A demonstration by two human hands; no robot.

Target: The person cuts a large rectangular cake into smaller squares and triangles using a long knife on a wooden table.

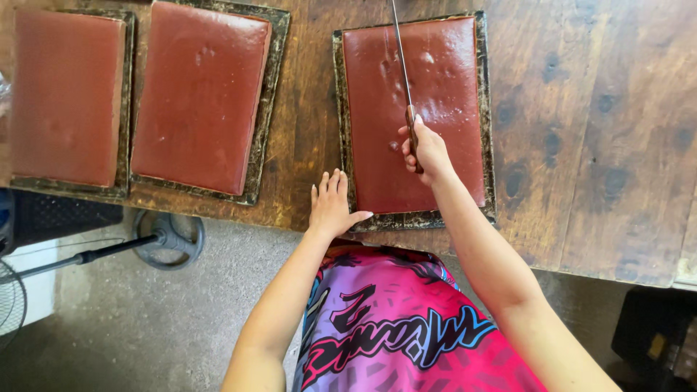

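Observation:
My right hand [428, 151] grips the wooden handle of a long thin knife [401, 58], whose blade runs lengthwise over the middle of a reddish-brown slab [450, 87]. That slab lies on a dark tray [485, 145] on the wooden table [581, 131]. Flat on the table, fingers together, my left hand [332, 207] rests against the tray's near left corner, its thumb touching the tray's front edge.
Two more reddish-brown slabs on dark trays, one [200, 94] and the other [65, 94], lie to the left. Below the table edge is a concrete floor with a fan stand's round base [170, 236] and pole, and a dark crate [58, 214].

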